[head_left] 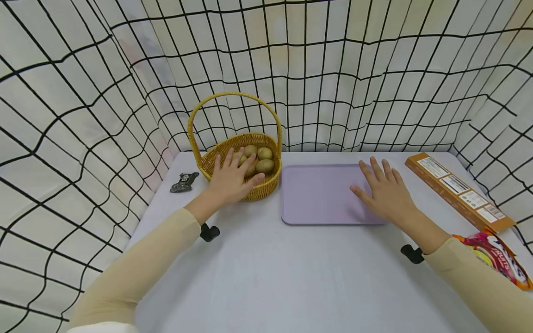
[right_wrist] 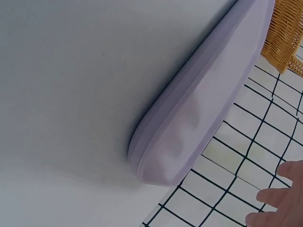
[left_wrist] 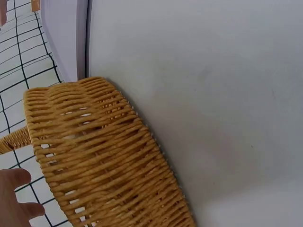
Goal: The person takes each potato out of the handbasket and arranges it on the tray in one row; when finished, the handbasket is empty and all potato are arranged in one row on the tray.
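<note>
A yellow wicker basket (head_left: pixel 262 190) with a tall arched handle stands at the back left of the table, holding several round greenish-brown fruits (head_left: pixel 265 165) that look like kiwis. Over its front rim is my left hand (head_left: pixel 231 181), fingers spread and partly covering the fruits. In the left wrist view the woven side of the basket (left_wrist: pixel 104 156) fills the lower left, with fingertips at the edge. To the basket's right lies a shallow lilac tray (head_left: pixel 320 194) with nothing in it. My right hand (head_left: pixel 387 193) hovers, fingers spread, over the tray's right end and holds nothing.
A small black packet (head_left: pixel 184 182) lies left of the basket. On the right are a long brown box (head_left: pixel 460 192) with white label panels and a colourful candy bag (head_left: pixel 495 256), partly behind the right sleeve. Black netting (head_left: pixel 308 83) over white cloth encloses the back and sides.
</note>
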`<state>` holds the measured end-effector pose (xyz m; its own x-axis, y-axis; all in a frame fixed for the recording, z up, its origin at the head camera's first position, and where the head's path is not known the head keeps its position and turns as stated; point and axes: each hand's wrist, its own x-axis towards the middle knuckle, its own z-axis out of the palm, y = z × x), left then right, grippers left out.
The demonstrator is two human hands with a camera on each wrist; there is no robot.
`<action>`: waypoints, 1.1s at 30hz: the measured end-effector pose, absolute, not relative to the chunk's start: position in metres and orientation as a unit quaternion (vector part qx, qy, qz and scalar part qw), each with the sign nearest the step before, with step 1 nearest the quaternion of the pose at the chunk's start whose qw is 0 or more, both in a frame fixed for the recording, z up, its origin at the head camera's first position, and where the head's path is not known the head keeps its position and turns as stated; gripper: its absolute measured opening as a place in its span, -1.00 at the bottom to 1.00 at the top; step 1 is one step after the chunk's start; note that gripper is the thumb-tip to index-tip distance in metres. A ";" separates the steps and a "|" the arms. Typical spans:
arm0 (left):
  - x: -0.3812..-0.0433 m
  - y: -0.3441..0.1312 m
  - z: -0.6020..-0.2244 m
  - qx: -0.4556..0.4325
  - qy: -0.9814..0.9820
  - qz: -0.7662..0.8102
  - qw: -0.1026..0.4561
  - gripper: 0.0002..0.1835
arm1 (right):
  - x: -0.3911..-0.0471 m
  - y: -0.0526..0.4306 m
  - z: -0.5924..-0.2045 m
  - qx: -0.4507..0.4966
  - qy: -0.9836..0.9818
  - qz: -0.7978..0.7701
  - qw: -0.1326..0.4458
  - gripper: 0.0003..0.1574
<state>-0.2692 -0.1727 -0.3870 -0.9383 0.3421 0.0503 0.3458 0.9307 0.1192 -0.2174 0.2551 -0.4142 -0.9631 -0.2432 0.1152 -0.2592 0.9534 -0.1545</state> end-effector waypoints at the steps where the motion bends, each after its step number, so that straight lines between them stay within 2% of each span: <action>1: -0.269 -0.174 -0.387 -0.172 -0.983 -0.064 0.015 0.03 | -0.217 0.255 -0.414 0.131 -0.986 0.086 0.057 0.07; 7: -0.271 -0.188 -0.388 -0.162 -0.983 -0.084 0.027 0.06 | -0.217 0.257 -0.411 0.150 -0.977 0.095 0.120 -0.10; 10: -0.270 -0.197 -0.387 -0.157 -0.980 -0.121 0.023 -0.04 | -0.216 0.257 -0.409 0.152 -0.973 0.103 0.138 -0.17; 14: -0.269 -0.210 -0.386 -0.148 -0.966 -0.210 0.008 -0.26 | -0.217 0.255 -0.407 0.156 -0.970 0.110 0.152 -0.24; 19: -0.268 -0.224 -0.386 -0.120 -0.952 -0.283 0.004 -0.38 | -0.219 0.252 -0.404 0.163 -0.968 0.111 0.156 -0.30; 27: -0.260 -0.223 -0.396 0.034 -0.885 -0.455 0.090 -0.39 | -0.224 0.245 -0.400 0.176 -0.961 0.122 0.173 -0.36; 33: -0.257 -0.212 -0.400 0.137 -0.798 -0.578 0.097 -0.35 | -0.228 0.235 -0.396 0.184 -0.959 0.122 0.175 -0.39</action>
<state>-0.2568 -0.2117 -0.3999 -0.9437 -0.3307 -0.0034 -0.1064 0.2938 0.9499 -0.2283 0.2354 -0.3960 -0.8708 -0.3103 0.3813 -0.3956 0.9028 -0.1688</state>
